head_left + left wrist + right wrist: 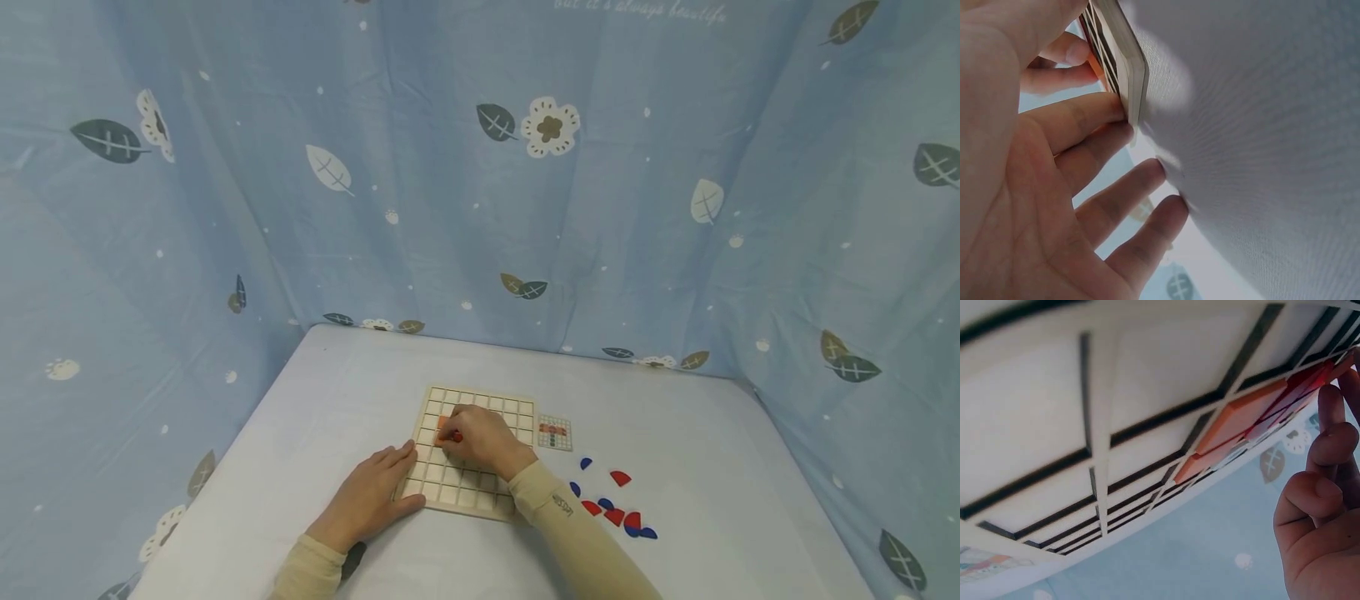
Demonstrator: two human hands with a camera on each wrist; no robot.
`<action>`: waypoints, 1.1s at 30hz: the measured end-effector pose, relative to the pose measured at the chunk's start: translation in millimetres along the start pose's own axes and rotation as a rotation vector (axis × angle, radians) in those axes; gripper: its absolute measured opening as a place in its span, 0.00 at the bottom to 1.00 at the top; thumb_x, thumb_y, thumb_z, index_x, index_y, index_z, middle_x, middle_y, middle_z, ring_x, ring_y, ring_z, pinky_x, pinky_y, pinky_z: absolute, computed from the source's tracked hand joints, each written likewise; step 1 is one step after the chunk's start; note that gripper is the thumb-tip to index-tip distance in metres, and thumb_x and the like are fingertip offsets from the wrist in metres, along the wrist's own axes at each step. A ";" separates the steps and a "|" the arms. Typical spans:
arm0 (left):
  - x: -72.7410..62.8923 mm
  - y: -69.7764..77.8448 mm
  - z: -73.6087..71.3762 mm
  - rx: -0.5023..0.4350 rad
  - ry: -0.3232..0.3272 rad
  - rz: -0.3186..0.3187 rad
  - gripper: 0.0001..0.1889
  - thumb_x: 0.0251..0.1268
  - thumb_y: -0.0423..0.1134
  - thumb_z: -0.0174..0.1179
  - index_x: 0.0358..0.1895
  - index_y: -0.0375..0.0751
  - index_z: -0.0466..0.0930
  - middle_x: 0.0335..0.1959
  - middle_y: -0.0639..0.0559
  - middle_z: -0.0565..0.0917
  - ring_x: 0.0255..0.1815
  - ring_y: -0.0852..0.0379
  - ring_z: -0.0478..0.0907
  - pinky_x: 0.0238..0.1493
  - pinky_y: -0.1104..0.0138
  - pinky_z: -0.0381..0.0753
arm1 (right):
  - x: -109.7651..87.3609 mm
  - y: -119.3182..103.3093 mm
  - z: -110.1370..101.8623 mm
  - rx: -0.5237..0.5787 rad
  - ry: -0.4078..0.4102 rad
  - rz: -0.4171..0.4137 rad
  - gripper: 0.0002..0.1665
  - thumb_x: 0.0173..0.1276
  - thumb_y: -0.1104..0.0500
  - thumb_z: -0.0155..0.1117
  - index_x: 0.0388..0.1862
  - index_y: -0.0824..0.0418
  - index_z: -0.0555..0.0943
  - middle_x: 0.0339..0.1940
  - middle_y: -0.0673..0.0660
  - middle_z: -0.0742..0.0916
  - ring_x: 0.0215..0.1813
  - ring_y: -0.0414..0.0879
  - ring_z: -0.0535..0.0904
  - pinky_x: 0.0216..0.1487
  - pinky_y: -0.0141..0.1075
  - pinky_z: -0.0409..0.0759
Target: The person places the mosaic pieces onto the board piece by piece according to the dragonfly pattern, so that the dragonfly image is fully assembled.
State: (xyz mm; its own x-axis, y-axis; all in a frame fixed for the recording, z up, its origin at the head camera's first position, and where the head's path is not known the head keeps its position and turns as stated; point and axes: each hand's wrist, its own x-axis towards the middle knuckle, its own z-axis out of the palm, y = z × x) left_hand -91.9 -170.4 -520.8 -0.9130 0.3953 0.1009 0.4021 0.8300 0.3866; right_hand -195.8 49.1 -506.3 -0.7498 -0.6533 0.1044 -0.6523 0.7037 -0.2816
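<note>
A pale wooden grid board (457, 498) lies on the table, with orange pieces (1241, 415) and red pieces (1310, 378) set in its cells. The right hand (483, 437) reaches over the board from the right, its thumb and fingers curled at a small orange piece (1340, 366) beside the red ones; the palm hides part of the grid. At the left front corner the left hand (371, 492) rests with fingers spread, fingertips (1124, 128) against the board's edge and thumb along the front rim. Two of its fingers reach the white cloth in the left wrist view.
Right of the board lies a small pattern card (555, 433) showing a grid with coloured shapes. Several red wedges (620, 478) and blue rounded pieces (587, 463) are scattered on the white-covered table (720, 483). A blue patterned curtain (450, 183) encloses the back and sides.
</note>
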 end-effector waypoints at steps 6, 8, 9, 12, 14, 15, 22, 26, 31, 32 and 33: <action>0.1 0.1 0.1 0.000 0.006 -0.002 0.38 0.67 0.56 0.66 0.69 0.29 0.72 0.73 0.39 0.71 0.69 0.34 0.70 0.68 0.41 0.71 | 0.5 -1.1 -2.2 -0.018 0.015 -0.027 0.07 0.69 0.49 0.72 0.40 0.47 0.92 0.38 0.41 0.85 0.34 0.32 0.77 0.34 0.25 0.79; 0.2 -0.1 0.6 0.000 0.016 0.005 0.38 0.66 0.56 0.66 0.69 0.29 0.73 0.72 0.38 0.71 0.69 0.33 0.70 0.67 0.41 0.71 | 1.1 -2.0 -3.5 -0.027 0.010 -0.025 0.07 0.68 0.48 0.72 0.39 0.47 0.92 0.37 0.41 0.85 0.33 0.32 0.77 0.34 0.25 0.79; 0.2 -0.1 0.9 -0.001 0.021 0.010 0.38 0.66 0.55 0.66 0.69 0.29 0.73 0.72 0.38 0.72 0.69 0.33 0.70 0.67 0.41 0.71 | 1.6 -2.1 -3.6 -0.032 0.007 -0.022 0.07 0.68 0.48 0.72 0.39 0.47 0.92 0.37 0.41 0.85 0.33 0.33 0.77 0.33 0.26 0.79; -0.3 0.3 0.8 0.000 0.032 0.020 0.38 0.66 0.55 0.67 0.68 0.28 0.73 0.72 0.38 0.72 0.68 0.33 0.71 0.66 0.41 0.72 | 2.2 -3.2 -3.7 -0.042 -0.004 -0.005 0.07 0.68 0.48 0.72 0.41 0.47 0.92 0.38 0.42 0.85 0.35 0.33 0.78 0.35 0.26 0.80; -0.3 0.2 1.0 0.001 0.030 0.023 0.38 0.66 0.55 0.67 0.69 0.28 0.73 0.72 0.38 0.72 0.68 0.33 0.71 0.66 0.41 0.72 | 2.3 -3.7 -2.7 -0.047 -0.007 0.008 0.08 0.68 0.49 0.73 0.42 0.47 0.92 0.39 0.42 0.86 0.36 0.33 0.79 0.36 0.26 0.81; -0.3 0.3 1.0 0.002 0.026 0.021 0.38 0.66 0.55 0.66 0.69 0.29 0.73 0.72 0.38 0.72 0.68 0.33 0.71 0.67 0.41 0.71 | 2.6 -3.8 -2.0 -0.050 -0.008 0.015 0.08 0.68 0.48 0.73 0.42 0.47 0.92 0.39 0.41 0.86 0.36 0.33 0.80 0.37 0.26 0.81; -0.3 -0.3 0.9 0.003 0.021 0.018 0.38 0.66 0.56 0.66 0.69 0.29 0.73 0.72 0.38 0.71 0.68 0.33 0.71 0.66 0.41 0.72 | 5.3 -5.9 -0.3 -0.060 -0.022 0.047 0.08 0.67 0.49 0.73 0.42 0.46 0.92 0.39 0.41 0.85 0.37 0.33 0.80 0.39 0.27 0.82; 0.5 -0.8 1.9 0.011 0.023 0.023 0.38 0.66 0.56 0.66 0.69 0.29 0.73 0.72 0.38 0.72 0.68 0.33 0.71 0.66 0.42 0.72 | 6.1 -6.3 -1.2 -0.073 -0.026 0.060 0.07 0.67 0.48 0.74 0.42 0.46 0.92 0.38 0.41 0.85 0.37 0.33 0.80 0.38 0.27 0.82; 1.1 -0.7 2.2 0.017 0.021 0.025 0.38 0.66 0.56 0.66 0.69 0.29 0.73 0.72 0.38 0.71 0.68 0.33 0.71 0.66 0.42 0.72 | 5.8 -6.2 -1.4 -0.086 -0.018 0.066 0.07 0.67 0.48 0.74 0.42 0.45 0.92 0.38 0.40 0.86 0.37 0.33 0.81 0.38 0.28 0.82; 1.2 -0.6 2.2 0.016 0.022 0.024 0.38 0.66 0.56 0.66 0.69 0.29 0.73 0.72 0.38 0.71 0.68 0.33 0.71 0.67 0.42 0.72 | 5.8 -6.0 -0.7 -0.088 -0.013 0.065 0.07 0.67 0.48 0.74 0.41 0.45 0.92 0.38 0.40 0.86 0.37 0.33 0.81 0.38 0.27 0.82; 1.2 -0.5 2.3 0.016 0.022 0.023 0.38 0.66 0.56 0.66 0.69 0.29 0.73 0.72 0.38 0.71 0.68 0.33 0.71 0.67 0.42 0.72 | 5.7 -5.8 0.0 -0.091 -0.007 0.064 0.07 0.66 0.48 0.74 0.41 0.45 0.92 0.38 0.40 0.86 0.37 0.33 0.81 0.38 0.27 0.82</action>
State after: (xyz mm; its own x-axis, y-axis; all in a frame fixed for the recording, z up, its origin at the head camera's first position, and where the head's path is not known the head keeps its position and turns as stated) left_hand -93.1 -169.5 -523.1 -0.9048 0.4056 0.1300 0.4238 0.8269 0.3695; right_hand -196.2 41.3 -504.1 -0.7897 -0.6079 0.0827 -0.6107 0.7662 -0.1999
